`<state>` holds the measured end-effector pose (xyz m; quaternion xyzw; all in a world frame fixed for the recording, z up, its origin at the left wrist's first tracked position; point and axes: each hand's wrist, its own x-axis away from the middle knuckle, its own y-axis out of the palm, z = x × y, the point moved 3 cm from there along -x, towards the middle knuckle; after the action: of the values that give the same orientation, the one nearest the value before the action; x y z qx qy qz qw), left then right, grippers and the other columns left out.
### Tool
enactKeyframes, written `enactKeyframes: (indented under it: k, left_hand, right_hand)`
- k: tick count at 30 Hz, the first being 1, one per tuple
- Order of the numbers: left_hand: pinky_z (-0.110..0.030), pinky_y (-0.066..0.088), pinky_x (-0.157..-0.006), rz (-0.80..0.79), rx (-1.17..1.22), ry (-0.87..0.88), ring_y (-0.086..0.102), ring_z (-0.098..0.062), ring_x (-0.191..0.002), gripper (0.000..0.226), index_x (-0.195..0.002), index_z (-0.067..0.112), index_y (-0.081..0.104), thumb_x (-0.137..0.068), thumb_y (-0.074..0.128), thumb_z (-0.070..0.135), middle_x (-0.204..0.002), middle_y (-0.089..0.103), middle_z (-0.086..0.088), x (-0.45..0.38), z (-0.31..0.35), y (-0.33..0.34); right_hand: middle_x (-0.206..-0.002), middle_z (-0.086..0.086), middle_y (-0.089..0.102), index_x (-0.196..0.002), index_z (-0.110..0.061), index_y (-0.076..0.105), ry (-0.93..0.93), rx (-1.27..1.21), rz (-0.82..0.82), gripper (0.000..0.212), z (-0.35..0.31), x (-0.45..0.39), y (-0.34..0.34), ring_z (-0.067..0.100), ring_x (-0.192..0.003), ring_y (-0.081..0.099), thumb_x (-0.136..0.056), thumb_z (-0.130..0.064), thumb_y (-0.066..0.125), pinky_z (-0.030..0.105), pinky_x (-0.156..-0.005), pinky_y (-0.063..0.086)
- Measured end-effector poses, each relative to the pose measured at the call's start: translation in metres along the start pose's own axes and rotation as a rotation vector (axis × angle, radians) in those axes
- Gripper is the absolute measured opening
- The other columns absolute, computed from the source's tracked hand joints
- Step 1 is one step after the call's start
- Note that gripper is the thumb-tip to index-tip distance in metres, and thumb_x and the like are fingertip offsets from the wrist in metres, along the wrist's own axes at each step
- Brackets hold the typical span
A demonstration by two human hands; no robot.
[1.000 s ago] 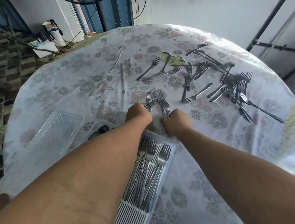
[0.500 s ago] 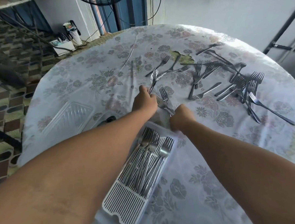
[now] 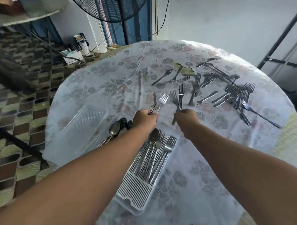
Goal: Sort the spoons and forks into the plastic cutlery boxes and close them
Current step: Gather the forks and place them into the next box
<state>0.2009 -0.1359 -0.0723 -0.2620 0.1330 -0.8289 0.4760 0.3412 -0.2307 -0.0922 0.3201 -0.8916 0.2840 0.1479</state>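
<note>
My left hand [image 3: 144, 118] grips two forks [image 3: 162, 99] by their handles, tines pointing away from me, lifted above the cloth. My right hand [image 3: 187, 117] holds two more forks [image 3: 178, 97] the same way. Just below both hands lies an open plastic cutlery box [image 3: 139, 196] with a white slotted tray, and several forks [image 3: 154, 154] lie in its far end. Left of it, spoons [image 3: 114, 130] rest in a second box, mostly hidden by my left arm. Many loose forks [image 3: 235, 95] are scattered over the right and far side of the table.
A clear plastic lid [image 3: 85, 122] lies on the table at the left. The round table with its floral cloth [image 3: 206, 169] drops off at the left to a tiled floor. A standing fan [image 3: 112, 8] is beyond the far edge.
Both hands have lifted off the cloth with forks in them. The camera view has tilted up, showing more of the room beyond the table.
</note>
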Motion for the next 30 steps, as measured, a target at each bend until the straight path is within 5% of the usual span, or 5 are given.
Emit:
enactKeyframes:
  k: [9, 14, 18, 22, 30]
  left_hand:
    - [-0.022, 0.035, -0.047, -0.172, -0.127, 0.061, 0.059, -0.008, -0.061, 0.014, -0.085, 0.016, 0.071, -0.091, 0.076, 0.027, -0.079, 0.070, 0.001, 0.028, -0.027, -0.030]
    - [-0.020, 0.039, -0.046, -0.298, -0.162, 0.051, 0.063, -0.010, -0.069, 0.016, -0.109, 0.013, 0.075, -0.094, 0.073, 0.019, -0.113, 0.074, -0.004, 0.049, -0.069, -0.037]
    - [-0.022, 0.033, -0.045, -0.320, -0.213, 0.029, 0.056, -0.009, -0.063, 0.012, -0.099, 0.012, 0.074, -0.095, 0.071, 0.022, -0.099, 0.074, -0.005, 0.063, -0.088, -0.038]
    - [-0.016, 0.031, -0.034, -0.327, -0.241, 0.010, 0.051, -0.005, -0.060, 0.030, -0.125, 0.007, 0.067, -0.099, 0.065, 0.021, -0.110, 0.072, -0.008, 0.069, -0.092, -0.032]
    - [-0.033, 0.045, -0.086, -0.244, -0.306, 0.019, 0.056, -0.030, -0.128, 0.046, -0.151, 0.008, 0.039, -0.107, 0.043, 0.018, -0.147, 0.054, -0.013, 0.084, -0.069, -0.023]
  right_hand:
    - [-0.058, 0.002, 0.050, -0.085, -0.007, 0.069, -0.009, -0.153, 0.201, 0.014, 0.001, 0.076, 0.027, 0.016, -0.047, 0.040, -0.096, -0.011, 0.061, 0.024, -0.043, 0.034]
    - [-0.070, 0.004, 0.061, -0.080, -0.013, 0.067, 0.000, -0.210, 0.253, 0.016, 0.029, 0.112, 0.063, 0.015, -0.055, 0.047, -0.096, -0.015, 0.068, 0.028, -0.053, 0.039]
    - [-0.061, 0.001, 0.058, -0.074, -0.012, 0.067, 0.011, -0.142, 0.306, 0.022, 0.053, 0.131, 0.081, 0.018, -0.057, 0.050, -0.092, -0.022, 0.073, 0.031, -0.057, 0.042]
    - [-0.060, 0.001, 0.058, -0.076, -0.012, 0.069, 0.035, -0.089, 0.328, 0.020, 0.068, 0.147, 0.082, 0.018, -0.057, 0.052, -0.093, -0.023, 0.071, 0.028, -0.057, 0.041]
    - [-0.046, -0.005, 0.046, -0.056, -0.016, 0.055, 0.061, 0.040, 0.349, 0.035, 0.070, 0.166, 0.078, 0.016, -0.047, 0.043, -0.086, -0.023, 0.072, 0.027, -0.050, 0.033]
